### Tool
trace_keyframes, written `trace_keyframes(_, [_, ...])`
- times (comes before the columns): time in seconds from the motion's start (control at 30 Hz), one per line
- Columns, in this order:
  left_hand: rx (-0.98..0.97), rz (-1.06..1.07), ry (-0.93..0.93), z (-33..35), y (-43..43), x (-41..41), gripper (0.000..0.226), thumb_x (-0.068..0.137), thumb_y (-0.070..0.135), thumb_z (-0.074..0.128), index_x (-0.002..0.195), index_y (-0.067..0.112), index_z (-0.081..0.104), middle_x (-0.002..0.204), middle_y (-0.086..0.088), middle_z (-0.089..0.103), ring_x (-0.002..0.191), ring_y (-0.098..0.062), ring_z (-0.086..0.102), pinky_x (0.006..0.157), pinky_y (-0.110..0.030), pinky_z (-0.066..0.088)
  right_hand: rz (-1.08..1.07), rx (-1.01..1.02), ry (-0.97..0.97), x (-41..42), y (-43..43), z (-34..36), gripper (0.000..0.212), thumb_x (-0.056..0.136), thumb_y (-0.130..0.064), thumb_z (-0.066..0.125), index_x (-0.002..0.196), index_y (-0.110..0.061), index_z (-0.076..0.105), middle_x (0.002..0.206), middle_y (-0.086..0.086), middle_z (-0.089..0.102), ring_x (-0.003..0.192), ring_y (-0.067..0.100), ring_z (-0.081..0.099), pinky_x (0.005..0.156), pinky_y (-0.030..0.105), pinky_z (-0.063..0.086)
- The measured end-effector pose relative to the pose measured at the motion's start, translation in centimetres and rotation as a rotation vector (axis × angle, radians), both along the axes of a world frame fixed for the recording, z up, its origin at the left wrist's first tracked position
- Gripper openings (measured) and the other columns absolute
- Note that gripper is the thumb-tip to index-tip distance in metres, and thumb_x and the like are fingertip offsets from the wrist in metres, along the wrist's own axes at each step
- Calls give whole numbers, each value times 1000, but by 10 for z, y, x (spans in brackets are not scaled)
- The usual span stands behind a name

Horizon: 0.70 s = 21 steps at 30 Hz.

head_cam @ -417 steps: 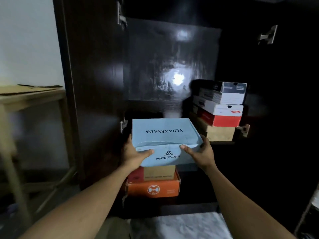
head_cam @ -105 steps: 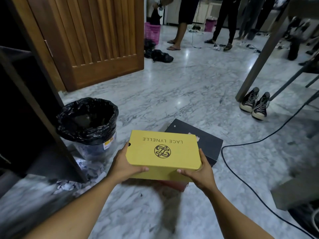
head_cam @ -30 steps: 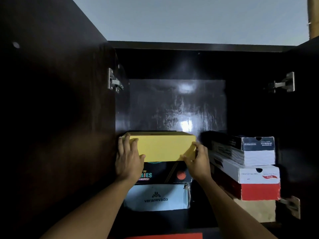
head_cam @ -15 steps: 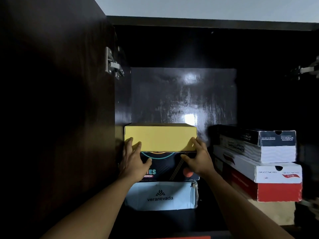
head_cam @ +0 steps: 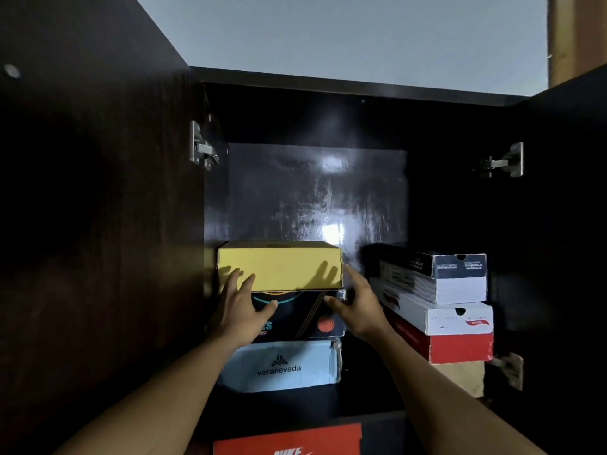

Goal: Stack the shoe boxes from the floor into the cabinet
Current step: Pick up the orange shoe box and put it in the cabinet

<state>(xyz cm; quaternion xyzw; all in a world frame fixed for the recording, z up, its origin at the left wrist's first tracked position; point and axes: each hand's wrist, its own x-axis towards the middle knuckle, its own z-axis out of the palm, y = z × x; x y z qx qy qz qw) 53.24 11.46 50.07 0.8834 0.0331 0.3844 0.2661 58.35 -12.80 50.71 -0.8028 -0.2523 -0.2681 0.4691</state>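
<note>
Two-handed, reaches into the dark cabinet point(head_cam: 315, 192). Holds the left hand point(head_cam: 241, 310) with fingers point(head_cam: 234, 280) spread wide and straight, gripping nothing, tips over the lower left front of the yellow box point(head_cam: 282, 264); cannot tell whether touching, with finger shadows cast on the cardboard just above. Holds the right hand point(head_cam: 361, 307) likewise loose and wide, fingers point(head_cam: 353, 274) at that box's right front corner, thumb lower, across the black box point(head_cam: 295, 311). Finds the yellow box right behind the fingertips, topping a stack: black box behind both palms, light blue box point(head_cam: 279, 366) lower, beneath the wrists. Shows a second stack of boxes point(head_cam: 437, 280) just right of the right fingers, and a red box point(head_cam: 289, 441) well below, between the forearms.
</note>
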Motion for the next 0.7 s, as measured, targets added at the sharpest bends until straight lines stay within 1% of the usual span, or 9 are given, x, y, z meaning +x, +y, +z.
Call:
trace_keyframes(0.17, [-29, -116, 21, 8, -39, -39, 77, 86, 45, 70, 149, 12, 39, 161, -7, 17, 147, -25, 23, 116, -35, 25, -34, 19, 103, -56, -31, 5, 97, 84, -37, 77, 158, -21, 17, 157, 4, 36, 143, 23, 37, 116, 35, 35])
trace_keyframes(0.2, [-29, -142, 22, 3, -48, -49, 76, 86, 45, 71, 148, 12, 41, 159, -8, 22, 146, -25, 27, 115, -34, 27, -42, 22, 134, -74, -41, 1, 95, 85, -32, 77, 158, -19, 16, 156, 3, 37, 142, 19, 39, 112, 25, 36])
trace_keyframes(0.27, [-36, -194, 38, -16, -72, -72, 73, 85, 44, 71, 145, 12, 44, 154, -7, 31, 141, -23, 35, 112, -31, 31, -72, 30, 192, -111, -66, -15, 87, 90, -15, 73, 156, -13, 18, 148, 1, 43, 129, 8, 44, 90, 3, 39])
trace_keyframes(0.3, [-35, -221, 63, -28, -85, -82, 72, 85, 46, 70, 145, 14, 44, 152, -5, 32, 139, -22, 38, 109, -32, 34, -88, 37, 213, -128, -81, -26, 85, 90, -11, 72, 156, -12, 18, 144, 0, 44, 124, 8, 45, 83, 0, 40])
trace_keyframes(0.33, [-32, -257, 96, -39, -99, -92, 72, 86, 49, 68, 145, 17, 43, 152, -3, 32, 137, -22, 40, 108, -33, 37, -123, 41, 242, -144, -96, -37, 86, 90, -14, 73, 156, -14, 18, 144, -1, 44, 126, 10, 45, 87, 2, 42])
trace_keyframes(0.4, [-33, -338, 139, -57, -126, -106, 71, 87, 51, 66, 146, 18, 41, 152, -2, 32, 138, -21, 38, 110, -35, 37, -228, 34, 259, -171, -124, -59, 93, 86, -27, 77, 158, -21, 18, 150, 4, 43, 135, 21, 45, 105, 27, 45])
trace_keyframes(0.43, [-39, -369, 144, -64, -139, -110, 71, 88, 49, 66, 146, 17, 42, 152, -4, 32, 140, -22, 36, 113, -35, 35, -259, 47, 266, -184, -136, -68, 94, 84, -29, 78, 158, -22, 20, 150, 6, 44, 136, 24, 45, 109, 35, 44])
trace_keyframes(0.63, [-167, -584, 258, -130, -226, -138, 65, 86, 31, 75, 140, 6, 49, 150, -13, 34, 142, -25, 33, 113, -26, 24, -435, 70, 417, -262, -213, -136, 95, 86, -33, 76, 159, -23, 16, 155, 7, 39, 139, 28, 44, 110, 38, 43])
trace_keyframes(0.7, [-183, -648, 314, -155, -254, -145, 66, 87, 32, 74, 142, 7, 47, 152, -11, 31, 144, -25, 30, 115, -29, 24, -498, 75, 459, -283, -240, -158, 94, 87, -32, 75, 159, -21, 15, 155, 8, 38, 139, 28, 43, 111, 37, 41])
